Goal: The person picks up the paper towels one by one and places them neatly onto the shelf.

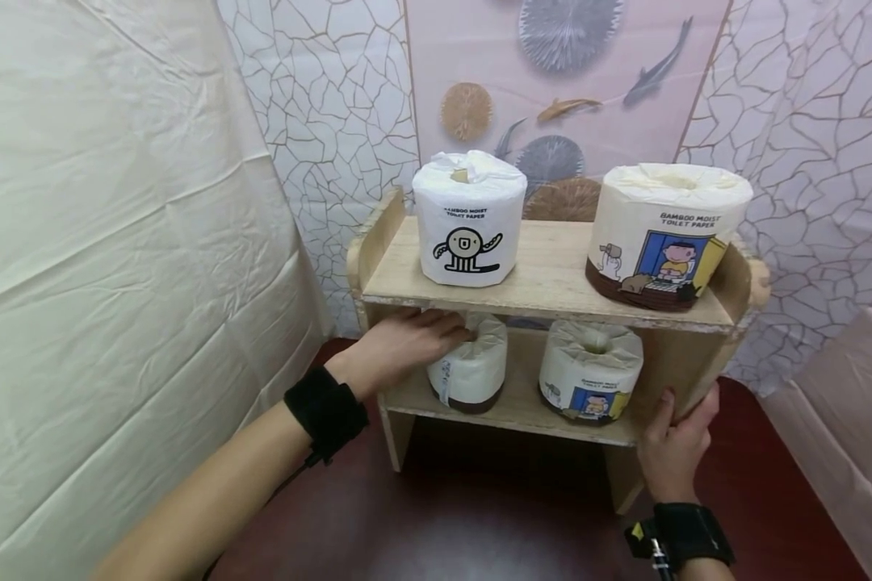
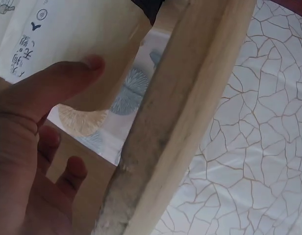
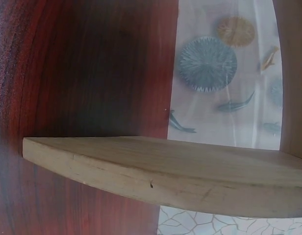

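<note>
My left hand (image 1: pixel 412 345) reaches under the upper board of a small wooden shelf (image 1: pixel 545 307) and holds a wrapped toilet roll (image 1: pixel 468 379) at its top, fingertips by the core hole. In the left wrist view, the thumb (image 2: pixel 67 81) lies along the roll's side, while two other fingers curl below; the remaining fingertips are hidden. My right hand (image 1: pixel 676 444) grips the shelf's right side panel (image 1: pixel 701 371), thumb at the front and fingers round the outside. The right wrist view catches wood of the shelf, not the hand.
Beside the held roll, another toilet roll (image 1: pixel 592 375) stands on the lower board. Above are a white roll (image 1: pixel 468 234) at left and a larger roll (image 1: pixel 661 242) at right. The shelf stands on a dark red surface (image 1: pixel 465 524), with patterned cloth (image 1: pixel 341 121) behind.
</note>
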The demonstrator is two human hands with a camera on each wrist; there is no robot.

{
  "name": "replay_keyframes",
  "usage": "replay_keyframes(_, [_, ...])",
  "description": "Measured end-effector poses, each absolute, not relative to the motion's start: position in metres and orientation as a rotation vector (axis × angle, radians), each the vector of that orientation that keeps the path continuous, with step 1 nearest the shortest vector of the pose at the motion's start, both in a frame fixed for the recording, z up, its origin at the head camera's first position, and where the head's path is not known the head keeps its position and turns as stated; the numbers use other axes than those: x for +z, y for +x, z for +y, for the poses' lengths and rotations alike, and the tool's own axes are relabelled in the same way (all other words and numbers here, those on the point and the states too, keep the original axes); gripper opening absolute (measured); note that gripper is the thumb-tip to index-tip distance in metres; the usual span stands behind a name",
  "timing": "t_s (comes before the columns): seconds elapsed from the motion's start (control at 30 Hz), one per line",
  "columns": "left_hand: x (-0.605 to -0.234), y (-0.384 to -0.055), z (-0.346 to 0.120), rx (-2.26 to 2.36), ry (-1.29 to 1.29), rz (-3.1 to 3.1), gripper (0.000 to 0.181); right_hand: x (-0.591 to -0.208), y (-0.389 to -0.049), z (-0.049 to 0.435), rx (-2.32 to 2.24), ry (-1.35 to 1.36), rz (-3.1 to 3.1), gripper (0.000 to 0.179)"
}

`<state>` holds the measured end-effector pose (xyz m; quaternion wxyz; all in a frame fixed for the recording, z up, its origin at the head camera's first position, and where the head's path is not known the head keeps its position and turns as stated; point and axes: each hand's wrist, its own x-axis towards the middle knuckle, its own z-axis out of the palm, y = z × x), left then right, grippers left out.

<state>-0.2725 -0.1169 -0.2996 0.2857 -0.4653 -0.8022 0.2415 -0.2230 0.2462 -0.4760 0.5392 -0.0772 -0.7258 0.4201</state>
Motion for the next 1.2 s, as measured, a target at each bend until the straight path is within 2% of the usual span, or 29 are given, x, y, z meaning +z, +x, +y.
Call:
replay_keyframes(0.13, [-0.302,-0.277,-0.113,0.67,-1.248,-2.116,0.048,-0.477,-0.222,0.248,0.989,-0.19,-1.726,0.054])
replay_keyframes(0.4, [-0.3,-0.281,-0.116,0.767,-1.263,-2.102,0.06,-0.476,-0.219,0.25,0.991,-0.208,-1.744,0.054])
replay_keyframes(0.83, [-0.302,-0.286,-0.123,0.603,-1.341,-2.095,0.056,-0.477,-0.221,0.244,0.984,-0.202,-1.721,0.053])
replay_keyframes(1.2, [-0.308,-0.285,-0.124,0.511,-1.293,-2.059,0.049,-0.475,-0.221,0.244,0.99,-0.191,-1.719,0.054])
